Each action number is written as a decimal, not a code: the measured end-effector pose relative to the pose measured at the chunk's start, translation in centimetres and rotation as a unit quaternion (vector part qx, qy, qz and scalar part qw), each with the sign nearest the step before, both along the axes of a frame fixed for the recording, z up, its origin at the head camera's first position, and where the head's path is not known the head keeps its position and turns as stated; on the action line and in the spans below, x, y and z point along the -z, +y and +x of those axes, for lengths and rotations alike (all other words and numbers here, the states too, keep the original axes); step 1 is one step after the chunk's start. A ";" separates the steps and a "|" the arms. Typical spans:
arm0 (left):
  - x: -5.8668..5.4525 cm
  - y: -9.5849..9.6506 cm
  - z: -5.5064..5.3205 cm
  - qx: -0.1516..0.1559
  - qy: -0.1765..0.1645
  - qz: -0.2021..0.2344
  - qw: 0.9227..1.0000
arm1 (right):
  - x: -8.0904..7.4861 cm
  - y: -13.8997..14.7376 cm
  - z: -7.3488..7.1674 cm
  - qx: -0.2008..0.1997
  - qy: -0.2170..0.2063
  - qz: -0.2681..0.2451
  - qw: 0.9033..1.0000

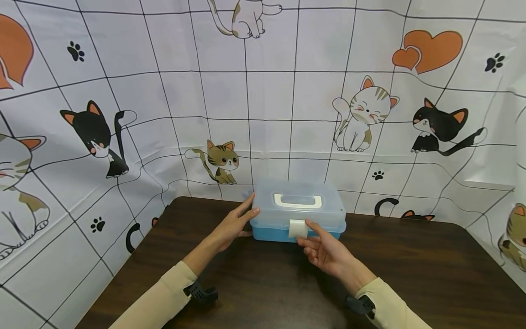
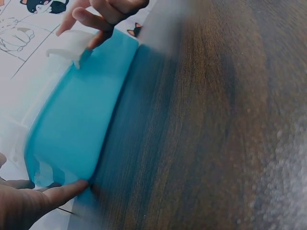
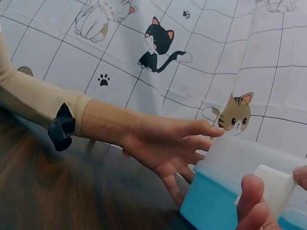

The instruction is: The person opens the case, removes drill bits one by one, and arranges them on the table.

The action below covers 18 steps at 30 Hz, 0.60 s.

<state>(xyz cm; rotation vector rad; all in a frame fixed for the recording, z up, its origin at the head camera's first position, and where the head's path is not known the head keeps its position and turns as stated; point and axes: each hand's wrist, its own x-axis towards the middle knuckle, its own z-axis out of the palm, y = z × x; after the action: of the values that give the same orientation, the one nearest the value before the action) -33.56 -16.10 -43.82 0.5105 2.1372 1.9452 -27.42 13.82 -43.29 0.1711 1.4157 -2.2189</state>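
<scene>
A plastic storage box (image 1: 267,232) with a light blue base sits on the table. Its translucent lid (image 1: 263,201) is down and carries a white handle (image 1: 297,204). My left hand (image 1: 231,227) lies against the box's left end, fingers fairly straight. In the left wrist view the left thumb (image 2: 67,192) touches the base near its lower corner. At the front, my right hand (image 1: 328,256) pinches the white latch (image 1: 297,228) by its right side and lower edge. Seen from the right wrist, fingertips (image 3: 252,187) are right at the latch (image 3: 273,191).
The dark wooden table (image 1: 263,292) extends in front of the box and to both sides. Behind it hangs a white sheet (image 1: 269,96) with grid lines and cartoon cats. Each wrist wears a dark strap, such as the left strap (image 1: 201,292).
</scene>
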 end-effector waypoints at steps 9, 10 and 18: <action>-0.3 -0.1 0.2 -0.009 0.000 -0.006 1.000 | -0.1 0.6 0.6 -0.027 0.034 0.021 0.999; -0.3 -0.2 0.2 -0.009 0.000 -0.007 1.000 | -0.1 0.6 0.7 -0.022 0.036 0.025 0.999; 0.1 0.0 0.1 0.002 0.003 0.001 1.000 | -0.1 1.3 1.4 -0.004 0.063 0.052 0.997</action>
<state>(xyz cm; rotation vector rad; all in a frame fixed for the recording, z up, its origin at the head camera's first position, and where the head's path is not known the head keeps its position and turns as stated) -33.50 -16.06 -43.88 0.5209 2.1368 1.9477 -26.03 15.13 -43.24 0.0611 1.5975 -2.1848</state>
